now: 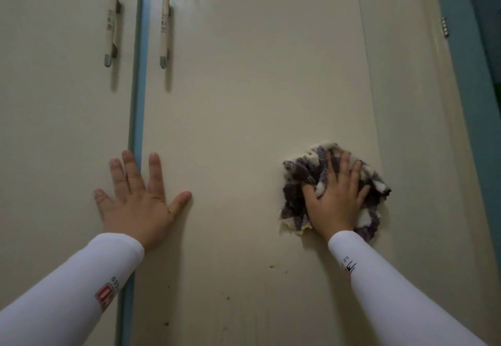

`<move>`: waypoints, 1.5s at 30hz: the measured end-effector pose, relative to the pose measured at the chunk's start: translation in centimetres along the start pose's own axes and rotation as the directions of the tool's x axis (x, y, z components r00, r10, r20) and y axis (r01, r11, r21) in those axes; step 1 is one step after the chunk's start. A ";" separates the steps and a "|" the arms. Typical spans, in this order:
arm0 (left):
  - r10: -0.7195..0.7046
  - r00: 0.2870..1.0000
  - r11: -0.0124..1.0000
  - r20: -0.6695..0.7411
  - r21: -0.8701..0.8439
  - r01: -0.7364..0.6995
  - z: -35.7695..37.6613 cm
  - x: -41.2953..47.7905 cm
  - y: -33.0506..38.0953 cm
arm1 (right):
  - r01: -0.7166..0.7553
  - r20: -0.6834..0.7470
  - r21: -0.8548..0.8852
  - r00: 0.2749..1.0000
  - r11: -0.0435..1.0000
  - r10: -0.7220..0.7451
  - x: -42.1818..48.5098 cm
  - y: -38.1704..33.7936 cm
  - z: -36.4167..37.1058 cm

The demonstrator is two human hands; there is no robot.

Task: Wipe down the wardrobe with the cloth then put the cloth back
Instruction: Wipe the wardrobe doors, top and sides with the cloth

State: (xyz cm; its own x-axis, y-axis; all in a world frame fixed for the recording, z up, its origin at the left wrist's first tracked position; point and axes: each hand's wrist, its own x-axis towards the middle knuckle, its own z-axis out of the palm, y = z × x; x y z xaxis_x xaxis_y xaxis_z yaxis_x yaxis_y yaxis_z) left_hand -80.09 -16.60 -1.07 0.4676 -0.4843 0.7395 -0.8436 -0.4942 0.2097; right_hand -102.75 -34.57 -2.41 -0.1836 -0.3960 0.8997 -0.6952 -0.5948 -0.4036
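The cream wardrobe [244, 88] fills the view, its two doors split by a blue strip. My right hand [336, 196] presses a crumpled purple-and-cream checked cloth [295, 180] flat against the right door near its right edge, fingers spread and straight over the cloth. My left hand [141, 194] lies flat with spread fingers across the blue strip, touching both doors. Both arms wear white sleeves.
Two vertical bar handles [111, 20] [164, 26] sit high on either side of the blue strip [137, 118]. Small brownish specks [271, 266] dot the right door below my hands. A teal door frame [466, 74] with a hinge stands at the far right.
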 end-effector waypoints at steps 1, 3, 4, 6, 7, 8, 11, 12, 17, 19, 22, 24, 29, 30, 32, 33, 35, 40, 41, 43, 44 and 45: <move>0.005 1.000 1.000 0.006 0.010 -0.005 0.0 0.1 0.2 | 0.039 0.005 -0.008 0.999 0.999 -0.039 -0.2 -1.0 0.2; 0.014 1.000 1.000 0.015 0.007 -0.014 -0.6 0.2 0.2 | 0.123 0.039 -0.022 0.992 0.992 -0.122 -0.8 -3.7 0.7; 0.019 1.000 1.000 0.022 -0.025 -0.019 -1.1 0.2 0.1 | 0.162 0.052 -0.017 0.986 0.987 -0.161 -1.2 -5.2 0.9; 0.033 0.999 0.993 0.037 -0.113 -0.028 -2.0 0.0 -0.5 | 0.262 0.054 -0.003 0.964 0.965 -0.261 -2.2 -8.1 1.6; 0.045 0.998 0.990 0.046 -0.139 -0.039 -2.4 -0.2 -0.9 | 0.320 0.040 0.001 0.947 0.948 -0.319 -2.9 -9.7 2.1; 0.059 0.997 0.988 0.053 -0.147 -0.050 -2.5 -0.4 -1.2 | 0.374 0.020 -0.002 0.927 0.928 -0.373 -3.5 -11.1 2.6; 0.066 0.997 0.987 0.035 -0.148 -0.061 -2.6 -0.8 -1.7 | 0.496 0.017 -0.004 0.868 0.869 -0.495 -5.9 -15.4 3.7; 0.059 0.998 0.985 0.017 -0.165 -0.055 -2.6 -0.8 -1.7 | 0.539 0.065 -0.006 0.841 0.842 -0.537 -6.8 -16.6 4.1; 0.115 0.993 0.993 -0.039 -0.005 -0.115 -1.8 -0.6 -2.3 | 0.591 0.193 0.042 0.786 0.805 -0.587 -11.4 -18.9 4.8; 0.133 0.990 0.990 -0.038 0.055 -0.130 -1.4 -0.7 -2.6 | 0.606 0.192 0.023 0.778 0.795 -0.598 -11.8 -18.5 4.9; 0.135 0.990 0.989 -0.034 0.070 -0.132 -1.4 -0.8 -2.4 | 0.674 0.181 -0.005 0.727 0.738 -0.663 -11.5 -17.2 4.7; 0.115 0.993 0.989 -0.035 0.096 -0.111 -1.1 -0.8 -2.2 | 0.684 0.180 0.013 0.716 0.730 -0.674 -11.5 -16.0 4.6; 0.302 0.917 0.953 -0.262 0.067 -0.295 1.7 -2.0 0.1 | 0.651 0.120 0.026 0.751 0.759 -0.649 -11.2 -12.4 4.3; 0.387 0.872 0.920 -0.301 0.053 -0.389 2.3 -2.6 0.8 | 0.635 0.109 0.016 0.766 0.772 -0.633 -11.0 -11.7 4.2; 0.523 0.793 0.847 -0.314 0.089 -0.523 3.7 -3.5 2.4 | 0.593 0.097 -0.028 0.803 0.804 -0.589 -10.5 -10.2 3.9; 0.549 0.780 0.831 -0.302 0.094 -0.549 4.3 -3.7 3.1 | 0.577 0.090 -0.047 0.816 0.816 -0.571 -10.2 -9.4 3.8; 0.535 0.801 0.840 -0.268 0.072 -0.537 5.1 -3.8 3.9 | 0.561 0.044 -0.055 0.828 0.826 -0.560 -9.4 -7.3 3.7; 0.511 0.836 0.859 -0.202 0.125 -0.496 5.5 -3.5 4.2 | 0.498 -0.028 -0.039 0.866 0.867 -0.499 -6.8 -1.3 2.7; 0.516 0.835 0.856 -0.190 0.138 -0.498 5.4 -3.5 4.2 | 0.466 -0.029 -0.047 0.883 0.883 -0.468 -6.2 -0.2 2.5; 0.523 0.837 0.851 -0.161 0.157 -0.501 5.0 -3.5 3.9 | 0.405 -0.038 -0.064 0.912 0.912 -0.408 -5.0 1.8 2.0; 0.523 0.841 0.850 -0.142 0.161 -0.501 4.8 -3.5 3.9 | 0.375 -0.045 -0.073 0.925 0.924 -0.379 -4.6 3.0 1.8; 0.519 0.846 0.851 -0.123 0.166 -0.499 4.6 -3.5 4.0 | 0.342 -0.051 -0.079 0.937 0.936 -0.346 -4.3 4.1 1.5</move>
State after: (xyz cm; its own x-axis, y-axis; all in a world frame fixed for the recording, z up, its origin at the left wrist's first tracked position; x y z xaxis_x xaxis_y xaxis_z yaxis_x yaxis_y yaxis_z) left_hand -83.94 -20.17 -5.76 -0.0753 -0.5774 0.8130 -0.9073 -0.2986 -0.2961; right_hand -103.72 -36.38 -8.14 0.0333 -0.1294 0.9910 -0.7686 -0.6372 -0.0574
